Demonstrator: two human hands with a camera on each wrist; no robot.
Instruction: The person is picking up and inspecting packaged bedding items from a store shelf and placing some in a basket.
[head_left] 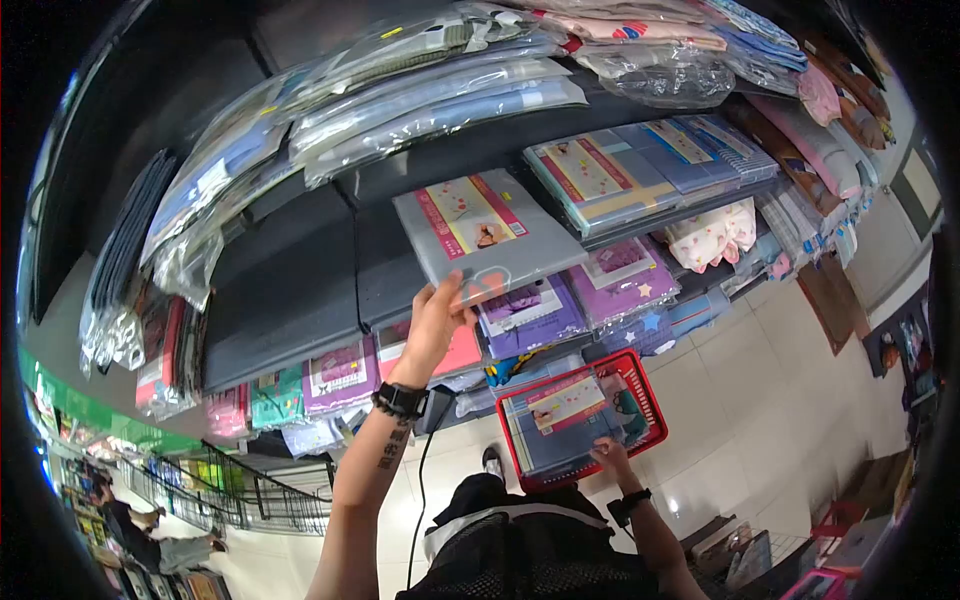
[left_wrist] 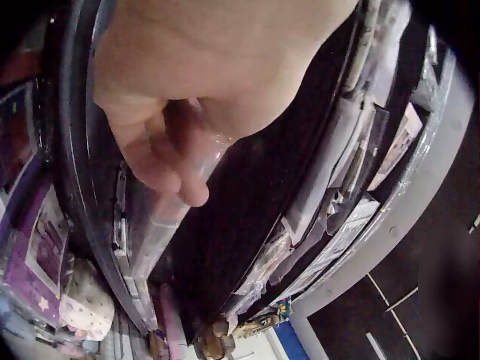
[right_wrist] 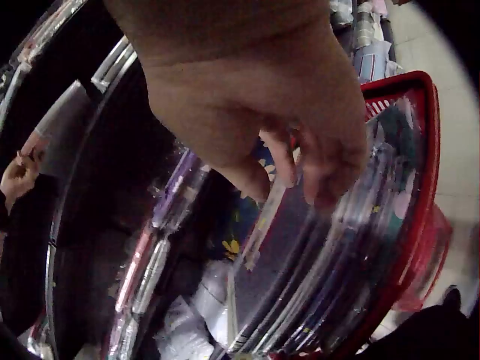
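Note:
My left hand (head_left: 433, 328) pinches the near edge of a flat grey plastic-wrapped package (head_left: 475, 235) with a pink and yellow label, tilted over the shelf edge. In the left wrist view that hand (left_wrist: 202, 97) has its thumb and fingers on the clear-wrapped edge (left_wrist: 161, 225). Lower down, a red basket (head_left: 657, 405) holds several flat packages, the top one grey-blue (head_left: 550, 452) with a similar label. My right hand (head_left: 610, 455) is at that package's near right side; in the right wrist view its curled fingers (right_wrist: 319, 176) grip the package's edge, partly hidden by the hand.
Stacked packages (head_left: 690, 155) lie right on the same dark shelf (head_left: 290, 270). Clear-wrapped bedding (head_left: 430, 110) fills the shelf above, purple and pink packs (head_left: 625, 280) the one below. A black cable (head_left: 420, 500) hangs beside my left forearm. A person (head_left: 150, 535) is at lower left.

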